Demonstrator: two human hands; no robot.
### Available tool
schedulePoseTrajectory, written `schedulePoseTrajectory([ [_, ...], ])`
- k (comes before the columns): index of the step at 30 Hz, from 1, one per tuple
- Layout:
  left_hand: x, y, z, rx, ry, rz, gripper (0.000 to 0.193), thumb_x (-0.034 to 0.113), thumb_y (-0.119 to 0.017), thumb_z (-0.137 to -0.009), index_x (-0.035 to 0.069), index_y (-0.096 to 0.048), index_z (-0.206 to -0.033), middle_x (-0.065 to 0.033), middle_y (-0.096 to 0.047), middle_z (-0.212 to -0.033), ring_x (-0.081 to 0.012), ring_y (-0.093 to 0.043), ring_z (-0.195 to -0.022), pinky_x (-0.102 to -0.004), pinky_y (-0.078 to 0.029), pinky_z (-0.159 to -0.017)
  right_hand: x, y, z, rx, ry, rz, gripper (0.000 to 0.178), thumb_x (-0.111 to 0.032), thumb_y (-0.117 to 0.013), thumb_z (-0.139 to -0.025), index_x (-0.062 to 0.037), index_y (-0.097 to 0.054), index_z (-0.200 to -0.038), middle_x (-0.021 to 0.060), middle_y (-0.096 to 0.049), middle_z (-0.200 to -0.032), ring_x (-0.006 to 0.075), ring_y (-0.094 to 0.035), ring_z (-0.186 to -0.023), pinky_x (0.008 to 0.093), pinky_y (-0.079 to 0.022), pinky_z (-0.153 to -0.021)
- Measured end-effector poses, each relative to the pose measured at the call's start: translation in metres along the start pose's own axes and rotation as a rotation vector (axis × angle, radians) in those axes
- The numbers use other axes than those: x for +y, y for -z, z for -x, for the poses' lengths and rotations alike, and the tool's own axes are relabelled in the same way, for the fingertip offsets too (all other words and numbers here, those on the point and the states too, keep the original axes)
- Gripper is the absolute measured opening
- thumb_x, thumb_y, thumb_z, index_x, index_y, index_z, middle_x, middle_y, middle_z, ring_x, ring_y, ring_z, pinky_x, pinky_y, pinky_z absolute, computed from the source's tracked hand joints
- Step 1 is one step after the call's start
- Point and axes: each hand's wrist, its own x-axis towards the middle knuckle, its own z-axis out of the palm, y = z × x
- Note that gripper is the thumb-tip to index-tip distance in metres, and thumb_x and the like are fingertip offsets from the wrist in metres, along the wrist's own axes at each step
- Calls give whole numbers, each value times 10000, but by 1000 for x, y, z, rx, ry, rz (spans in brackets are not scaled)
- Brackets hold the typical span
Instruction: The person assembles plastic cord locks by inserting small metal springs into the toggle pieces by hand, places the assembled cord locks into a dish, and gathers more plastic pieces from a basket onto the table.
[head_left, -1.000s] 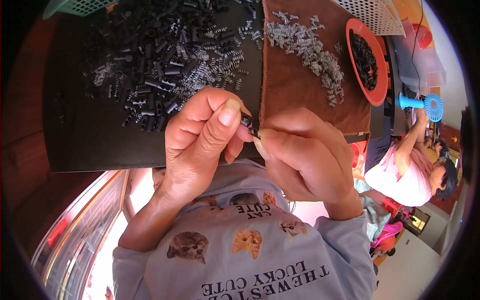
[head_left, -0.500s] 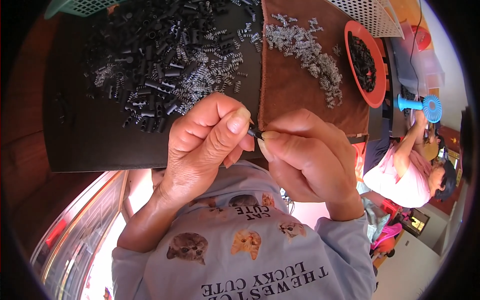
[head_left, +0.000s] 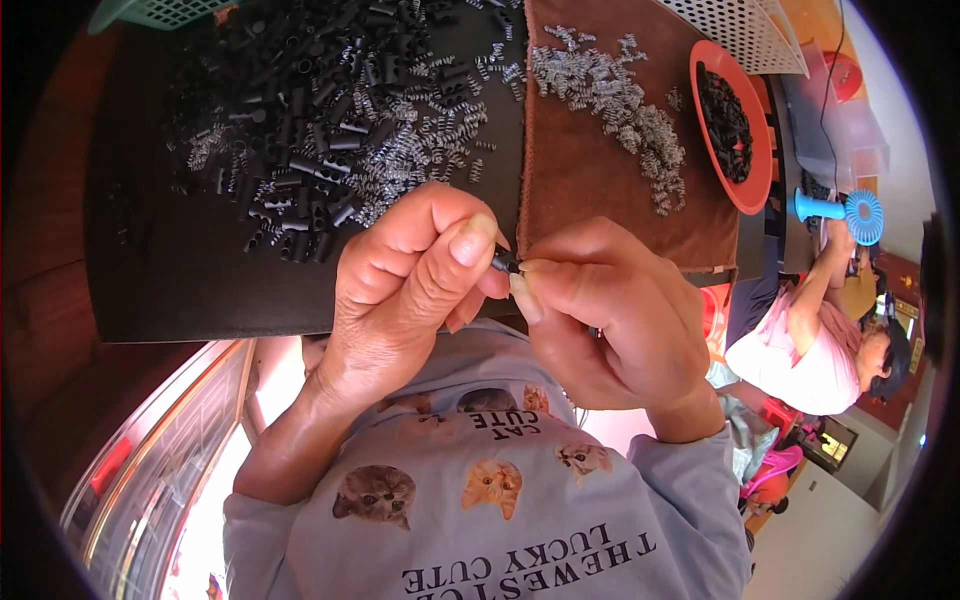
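Observation:
Over the front edge of the black tabletop, my left hand (head_left: 405,275) pinches a small black plastic tube-shaped piece (head_left: 503,262) between thumb and fingers. My right hand (head_left: 625,315) is closed too, its thumb and forefinger tips meeting at the other end of that piece. Most of the piece is hidden by my fingers. Just beyond the left hand lies a heap of black plastic tubes with holes (head_left: 320,170), mixed with small metal coil springs (head_left: 425,140). More springs (head_left: 640,130) are spread on a brown cloth (head_left: 570,200) beyond the right hand.
A red oval bowl (head_left: 758,190) of small black parts stands at the cloth's right. Plastic baskets, one green (head_left: 150,15) and one white (head_left: 745,30), sit at the far side. At right, a person in pink (head_left: 800,360) works near a blue handheld fan (head_left: 862,217).
My right hand has shifted slightly left, closer to my left hand. The black piece shows a little less between the fingertips. Everything on the table looks the same.

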Motion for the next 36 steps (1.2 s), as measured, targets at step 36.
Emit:
schedulePoseTrajectory([
  [36,-2,0,1,6,-23,-36,287,305,-472,-1043,43,-573,-981,-9,-587,-766,-44,-441,-609,-188,-371,-552,12,-7,1,55,111,-60,254,129,-668,-670,59,-603,-905,153,-601,-827,225,-594,-554,297,-481,-453],
])
